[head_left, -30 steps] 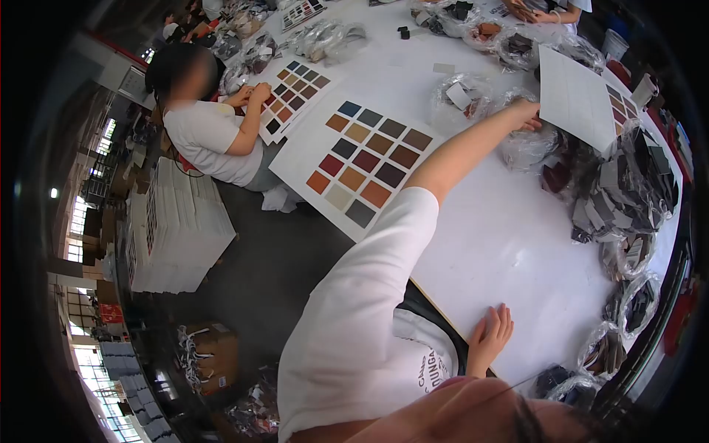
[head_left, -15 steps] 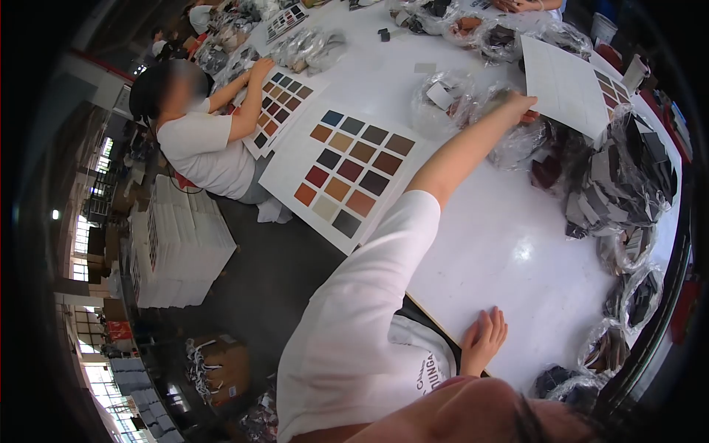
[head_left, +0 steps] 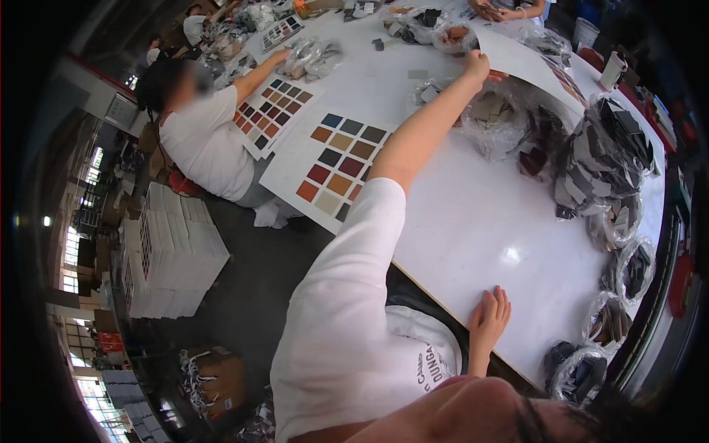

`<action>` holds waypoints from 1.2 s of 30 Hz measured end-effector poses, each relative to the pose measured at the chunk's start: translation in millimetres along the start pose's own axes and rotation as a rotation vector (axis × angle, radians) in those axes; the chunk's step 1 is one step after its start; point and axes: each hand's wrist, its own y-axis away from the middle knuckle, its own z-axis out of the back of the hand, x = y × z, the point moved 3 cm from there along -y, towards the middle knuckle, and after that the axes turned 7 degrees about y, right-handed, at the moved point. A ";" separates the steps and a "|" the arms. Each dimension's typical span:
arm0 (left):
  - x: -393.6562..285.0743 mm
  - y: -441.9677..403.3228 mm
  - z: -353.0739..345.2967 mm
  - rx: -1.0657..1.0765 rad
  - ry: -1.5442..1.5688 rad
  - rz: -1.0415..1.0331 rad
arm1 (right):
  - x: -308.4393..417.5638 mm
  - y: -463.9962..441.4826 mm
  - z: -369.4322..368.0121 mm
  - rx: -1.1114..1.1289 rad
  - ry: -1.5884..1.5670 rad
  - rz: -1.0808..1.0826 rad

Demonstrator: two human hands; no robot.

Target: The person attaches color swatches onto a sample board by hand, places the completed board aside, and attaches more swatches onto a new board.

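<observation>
My left hand (head_left: 481, 68) reaches far across the table and grips the near-left edge of a white swatch card (head_left: 526, 60). The card is lifted and curved, with rows of coloured squares along its far-right end. Below it are plastic bags (head_left: 491, 118) of small swatch pieces. My right hand (head_left: 490, 314) lies on the white tabletop near the front edge, fingers stretched out, holding nothing. Another swatch card (head_left: 295, 177) lies flat at the left, partly hidden by my left arm; its coloured squares form a grid.
Several plastic bags of dark swatches (head_left: 602, 162) line the table's right side. A co-worker (head_left: 203, 140) sits at the left beside another swatch card (head_left: 258, 133). A tall stack of cards (head_left: 177, 251) stands by the table. A person's hands (head_left: 502, 11) show at the far side.
My left hand has moved left and farther away with the swatch card, which now bends more. My right hand stays on the table. The co-worker's arm has stretched out toward the bags.
</observation>
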 end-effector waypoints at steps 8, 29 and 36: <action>-157.0 162.9 41.9 0.020 0.026 -0.397 | -3.2 -0.4 -0.9 -0.052 -0.036 0.021; -90.1 517.2 235.4 -0.439 0.353 0.145 | -23.3 -93.8 -5.3 0.416 -1.913 -0.520; -137.4 513.7 227.8 -0.340 0.181 0.049 | 19.6 -118.9 10.0 0.380 -1.582 -0.405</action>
